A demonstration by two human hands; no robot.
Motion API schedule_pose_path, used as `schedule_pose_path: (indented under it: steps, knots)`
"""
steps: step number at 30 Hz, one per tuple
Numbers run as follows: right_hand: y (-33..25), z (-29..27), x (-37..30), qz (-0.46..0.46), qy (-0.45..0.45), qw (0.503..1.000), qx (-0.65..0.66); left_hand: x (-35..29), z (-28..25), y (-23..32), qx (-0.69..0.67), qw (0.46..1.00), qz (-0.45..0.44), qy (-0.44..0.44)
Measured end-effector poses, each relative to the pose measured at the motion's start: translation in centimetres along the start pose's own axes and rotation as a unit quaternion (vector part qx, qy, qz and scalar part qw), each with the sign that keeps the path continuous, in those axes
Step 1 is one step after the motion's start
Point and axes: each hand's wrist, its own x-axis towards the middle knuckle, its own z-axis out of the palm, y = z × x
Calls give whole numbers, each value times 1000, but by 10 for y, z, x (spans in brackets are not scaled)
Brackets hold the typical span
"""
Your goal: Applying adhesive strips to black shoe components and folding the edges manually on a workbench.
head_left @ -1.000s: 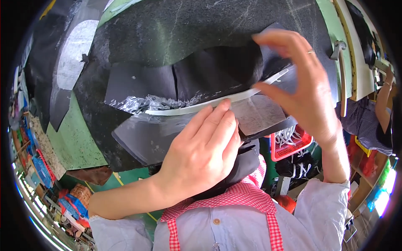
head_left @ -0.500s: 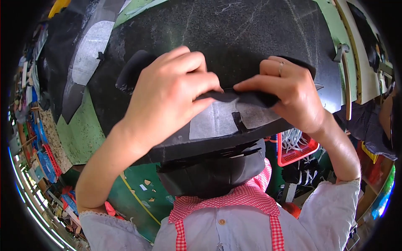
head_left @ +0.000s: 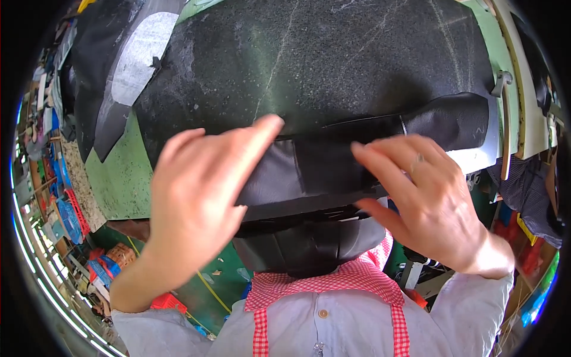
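Observation:
A black leather-like piece (head_left: pixel 330 160) lies along the near edge of the worn dark board, smooth side up, with a folded seam across its middle. My left hand (head_left: pixel 193 184) is over its left part, forefinger stretched and thumb apart, with nothing seen in it. Above the near right part is my right hand (head_left: pixel 419 193), its fingers and thumb spread and a ring on one finger. The piece's right end (head_left: pixel 455 119) shows beyond that hand; its left end is hidden behind the left one. Whether either hand touches the piece, I cannot tell.
The dark board (head_left: pixel 333 65) rests on a green tabletop (head_left: pixel 113 190). A hammer (head_left: pixel 505 128) lies at the right. Black sheets with a pale-backed piece (head_left: pixel 143 59) are at the far left. A bundle of black pieces (head_left: pixel 309 244) sits between the board and my chest.
Both hands have let go of the piece and moved apart, nearer to me. The piece, formerly held up with its pale backing showing, now lies with its black side up.

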Motion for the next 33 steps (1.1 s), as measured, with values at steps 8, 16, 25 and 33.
schedule_pose_path:
  steps: [8,16,25,33]
  knots:
    - [16,43,56,-30,68,959,274,13,13,-45,-351,917,-186,-40]
    - [-20,63,48,-97,106,987,-65,19,31,-102,-73,961,242,115]
    - [-50,76,71,-126,65,988,-60,-11,21,-98,-72,974,196,89]
    - [-16,11,7,-12,-11,999,-32,-43,37,-34,-65,993,72,-69]
